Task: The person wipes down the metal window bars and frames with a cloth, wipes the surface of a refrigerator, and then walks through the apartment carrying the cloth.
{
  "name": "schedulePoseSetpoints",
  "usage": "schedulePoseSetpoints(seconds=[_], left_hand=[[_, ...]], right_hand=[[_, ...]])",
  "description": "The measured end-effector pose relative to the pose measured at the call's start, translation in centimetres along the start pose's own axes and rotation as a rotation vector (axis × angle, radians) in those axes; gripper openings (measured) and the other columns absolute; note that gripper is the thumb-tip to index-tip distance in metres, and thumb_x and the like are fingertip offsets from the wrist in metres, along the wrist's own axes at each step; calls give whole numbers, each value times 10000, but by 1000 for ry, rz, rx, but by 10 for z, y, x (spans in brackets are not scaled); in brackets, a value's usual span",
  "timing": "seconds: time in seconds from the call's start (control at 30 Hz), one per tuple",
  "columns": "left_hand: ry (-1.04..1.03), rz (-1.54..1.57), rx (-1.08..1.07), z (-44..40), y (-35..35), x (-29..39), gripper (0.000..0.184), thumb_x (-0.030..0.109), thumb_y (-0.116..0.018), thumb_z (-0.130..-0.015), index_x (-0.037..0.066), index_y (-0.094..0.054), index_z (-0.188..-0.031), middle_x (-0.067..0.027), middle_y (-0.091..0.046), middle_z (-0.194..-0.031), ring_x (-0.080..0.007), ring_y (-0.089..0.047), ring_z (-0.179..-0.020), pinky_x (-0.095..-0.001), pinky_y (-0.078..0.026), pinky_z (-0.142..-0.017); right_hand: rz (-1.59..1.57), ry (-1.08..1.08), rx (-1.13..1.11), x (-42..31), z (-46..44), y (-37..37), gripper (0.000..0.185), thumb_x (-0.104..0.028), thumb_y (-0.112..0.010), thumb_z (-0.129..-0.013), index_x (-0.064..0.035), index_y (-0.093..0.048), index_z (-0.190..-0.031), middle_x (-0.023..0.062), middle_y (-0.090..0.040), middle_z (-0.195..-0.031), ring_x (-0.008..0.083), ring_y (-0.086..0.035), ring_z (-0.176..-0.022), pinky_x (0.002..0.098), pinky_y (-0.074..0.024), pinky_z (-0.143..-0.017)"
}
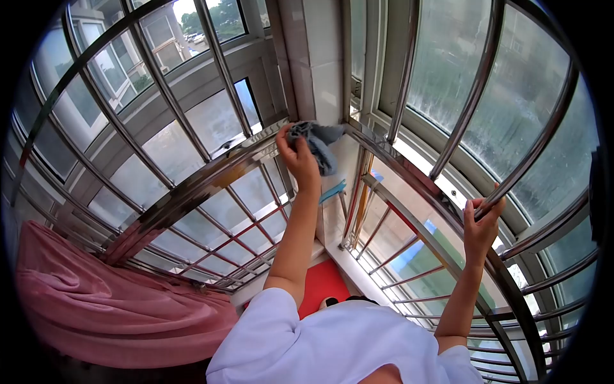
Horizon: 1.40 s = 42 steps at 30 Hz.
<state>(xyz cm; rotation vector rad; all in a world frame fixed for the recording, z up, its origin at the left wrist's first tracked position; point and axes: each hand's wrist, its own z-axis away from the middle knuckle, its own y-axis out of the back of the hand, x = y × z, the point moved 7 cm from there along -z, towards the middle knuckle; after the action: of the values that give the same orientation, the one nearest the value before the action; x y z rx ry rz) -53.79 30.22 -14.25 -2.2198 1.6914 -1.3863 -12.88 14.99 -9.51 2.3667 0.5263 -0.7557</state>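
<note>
My left hand [298, 153] is closed around a bunched grey-blue cloth [322, 142] near the corner, at the end of the left metal rail [192, 179]. Part of the cloth hangs down past my fingers beside the tiled pillar [329, 83]. Over on the right, my right hand [483, 227] wraps round an upright metal bar [519, 176], just above the right rail [416, 173]. Below the cloth, a light-blue strip [332, 191] shows against the pillar; what it is I cannot make out.
Metal bars stand in front of the windows [460, 70] on both sides. A pink cloth [115, 301] drapes over the rail at lower left. On the floor in the corner lies a red surface [324, 281]. Cars and trees show outside at upper left.
</note>
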Motion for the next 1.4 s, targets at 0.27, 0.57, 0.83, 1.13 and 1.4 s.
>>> schedulePoseSetpoints(seconds=[0.27, 0.57, 0.83, 1.13, 1.4], left_hand=[[-763, -1261, -452, -49, 18, 5, 413, 20, -576, -803, 75, -591, -1213, -108, -594, -1152, -287, -571, -1059, -402, -441, -924], [-450, -1531, -741, -92, -12, -41, 690, 463, -705, -769, -4, -501, -1234, -179, -649, -1010, -333, -646, -929, -437, -517, -770], [-972, -1507, -555, -64, 12, -23, 410, 105, -600, -795, 80, -568, -1203, -92, -600, -1044, -247, -610, -984, -380, -507, -743], [-432, -529, -78, -127, -16, 31, 624, -145, -547, -721, 55, -519, -1311, -187, -588, -1181, -366, -564, -1082, -415, -437, -932], [-588, -1081, -349, -75, -40, -22, 702, -66, -511, -840, -17, -193, -1464, -296, -247, -1472, -443, -335, -1326, -458, -395, -1041]], right_hand=[[134, -24, 91, 6, -1, -6, 640, -188, -663, -851, -148, -328, -1394, -13, -615, -721, 169, -636, -632, 329, -499, -639], [9, 11, 67, -1, -1, -4, 604, -135, -657, -866, -112, -357, -1390, -13, -540, -723, 63, -524, -611, 222, -447, -606], [86, 5, 23, 1, -1, 1, 606, -163, -662, -837, -162, -340, -1351, 10, -624, -765, 196, -630, -614, 338, -490, -596], [166, -49, 152, 13, 0, -6, 582, -125, -645, -860, -155, -372, -1373, -21, -564, -704, 77, -570, -578, 249, -476, -576], [140, -3, 159, 11, 0, -6, 576, -143, -640, -883, -147, -365, -1389, -8, -577, -742, 96, -569, -617, 281, -484, -632]])
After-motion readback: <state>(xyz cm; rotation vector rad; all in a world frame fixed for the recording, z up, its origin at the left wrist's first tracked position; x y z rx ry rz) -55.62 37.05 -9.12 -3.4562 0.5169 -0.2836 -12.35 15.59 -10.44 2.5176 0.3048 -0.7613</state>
